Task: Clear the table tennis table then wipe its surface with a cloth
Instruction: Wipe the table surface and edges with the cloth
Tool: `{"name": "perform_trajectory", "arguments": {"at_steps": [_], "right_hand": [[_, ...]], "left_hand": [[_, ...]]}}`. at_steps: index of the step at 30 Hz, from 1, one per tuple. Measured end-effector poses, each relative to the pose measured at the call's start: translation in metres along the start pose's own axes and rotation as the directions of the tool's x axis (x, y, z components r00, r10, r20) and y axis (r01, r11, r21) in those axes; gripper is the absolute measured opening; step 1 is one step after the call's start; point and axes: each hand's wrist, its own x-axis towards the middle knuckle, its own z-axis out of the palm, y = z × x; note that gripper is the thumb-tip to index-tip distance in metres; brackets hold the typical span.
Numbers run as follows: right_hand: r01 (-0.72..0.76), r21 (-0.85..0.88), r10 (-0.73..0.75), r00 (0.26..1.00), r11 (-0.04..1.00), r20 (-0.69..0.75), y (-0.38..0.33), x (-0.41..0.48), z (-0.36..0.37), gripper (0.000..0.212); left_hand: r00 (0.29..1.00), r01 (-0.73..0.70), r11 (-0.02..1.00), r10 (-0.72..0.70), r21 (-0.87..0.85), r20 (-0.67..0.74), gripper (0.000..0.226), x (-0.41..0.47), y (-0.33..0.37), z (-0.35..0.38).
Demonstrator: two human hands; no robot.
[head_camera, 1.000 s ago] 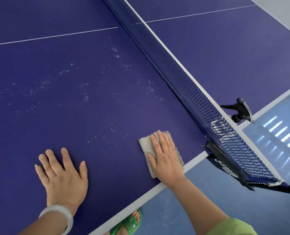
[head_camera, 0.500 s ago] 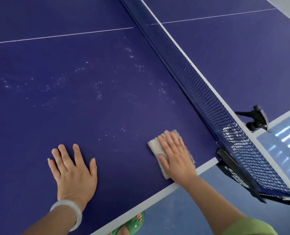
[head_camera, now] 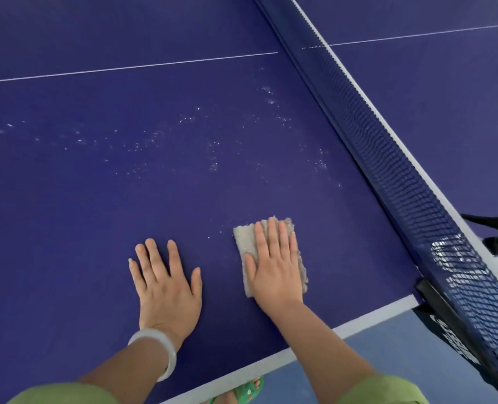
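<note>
The left hand point(head_camera: 166, 290) braces flat and empty on the table tennis table point(head_camera: 67, 228), white specks point(head_camera: 213, 161) lie beyond, and the grey cloth point(head_camera: 245, 243) near the side edge sits pressed under the straight-fingered right hand point(head_camera: 274, 272), best swept in overlapping, even strokes up to the net point(head_camera: 387, 158).

No readable text, white lettering on the black net clamp point(head_camera: 448, 333) cut off and illegible, white print on the net point(head_camera: 384, 158) blurred
</note>
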Motion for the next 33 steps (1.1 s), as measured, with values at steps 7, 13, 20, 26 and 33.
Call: {"name": "perform_trajectory", "arguments": {"at_steps": [7,13,20,26,33], "right_hand": [[-0.483,-0.008,0.483,0.876,0.876,0.004,0.077,-0.035,-0.015,0.061],[-0.171,-0.033,0.172,0.984,0.985,0.034,-0.027,-0.034,0.001,0.071],[-0.057,-0.083,0.065,0.993,0.995,0.096,-0.004,0.089,-0.012,0.065],[-0.224,0.103,0.222,0.974,0.969,0.031,0.001,0.034,-0.015,0.061],[0.341,-0.093,-0.334,0.939,0.936,0.082,-0.078,0.064,0.004,0.057]], "left_hand": [[1.0,-0.004,1.0,0.004,-0.014,-0.007,0.072,0.001,-0.001,0.001],[1.0,-0.001,1.0,0.001,-0.01,-0.011,0.072,0.001,-0.002,0.001],[1.0,0.002,1.0,-0.002,-0.024,-0.014,0.07,0.001,-0.004,0.004],[1.0,-0.002,0.999,0.001,-0.049,-0.027,0.07,0.002,-0.005,0.005],[1.0,-0.008,0.999,0.008,-0.052,-0.013,0.07,0.001,-0.005,0.005]]}}
